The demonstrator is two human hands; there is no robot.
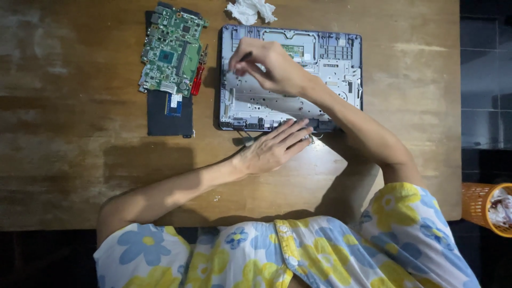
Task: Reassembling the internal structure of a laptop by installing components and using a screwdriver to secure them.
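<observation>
An opened laptop chassis (325, 74) lies on the wooden table (80, 133), its silver inner frame showing. My right hand (269, 66) is over the chassis's left part, fingers pinched on a thin dark tool whose tip points at the frame. My left hand (274, 146) rests flat on the table against the chassis's near edge, fingers spread and touching the hinge area. A green circuit board (172, 50) lies to the left, partly on a flat black panel (169, 114).
A red-handled screwdriver (198, 77) lies between the circuit board and the chassis. A crumpled white tissue (249, 10) sits at the table's far edge. An orange basket (488, 208) with white waste stands off the table at the right.
</observation>
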